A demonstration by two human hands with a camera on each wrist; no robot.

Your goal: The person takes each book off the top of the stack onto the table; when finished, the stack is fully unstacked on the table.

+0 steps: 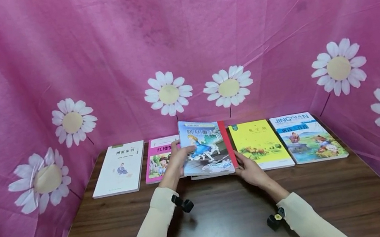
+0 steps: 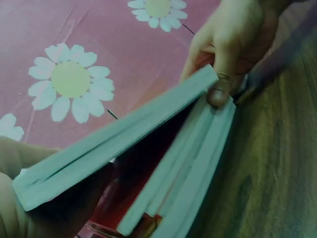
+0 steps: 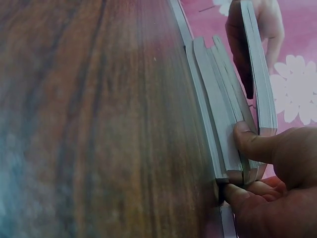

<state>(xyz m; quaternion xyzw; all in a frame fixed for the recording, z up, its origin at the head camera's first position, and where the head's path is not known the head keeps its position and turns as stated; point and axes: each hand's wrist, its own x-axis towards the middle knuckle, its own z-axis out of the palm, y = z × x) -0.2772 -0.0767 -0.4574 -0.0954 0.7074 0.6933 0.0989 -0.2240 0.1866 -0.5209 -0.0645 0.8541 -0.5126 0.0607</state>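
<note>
A picture book with a blue cover and red spine (image 1: 199, 144) is lifted at an angle at the middle of the row. My left hand (image 1: 177, 159) holds its left edge, thumb on the cover. Beneath it lie several more books in a stack (image 3: 218, 99), their page edges facing me. My right hand (image 1: 253, 170) grips the stack's right corner, thumb on top and fingers low at the side. In the left wrist view, a wedge-shaped gap separates the raised book (image 2: 114, 139) from the stack, narrowing toward the right hand.
On the brown wooden table (image 1: 207, 220), a white book (image 1: 119, 170) and a pink book (image 1: 160, 167) lie left of the stack. A yellow book (image 1: 260, 144) and a blue landscape-covered book (image 1: 310, 140) lie right. Behind hangs a pink curtain (image 1: 183, 31) with daisies.
</note>
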